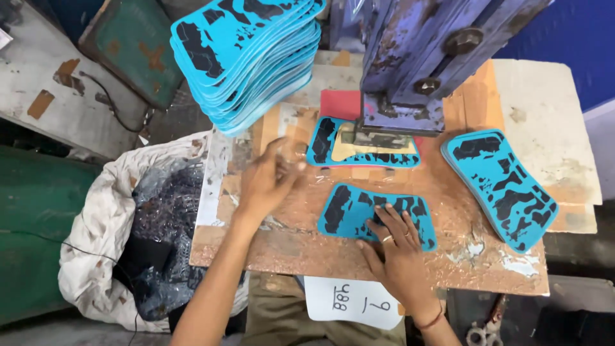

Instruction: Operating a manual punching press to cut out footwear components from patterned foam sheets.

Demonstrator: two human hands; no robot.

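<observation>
Two bare hands work over the counter [282, 250]. Nearest, the right hand [398, 248] lies flat, fingers spread, on one blue sheet [349, 208]. The left hand [269, 179] is blurred, its grip loosely curled on a clear scrap, I think. One more sheet [320, 144] sits under the press [410, 70]. Two stacks: one right [500, 186], one taller behind [246, 57]
</observation>
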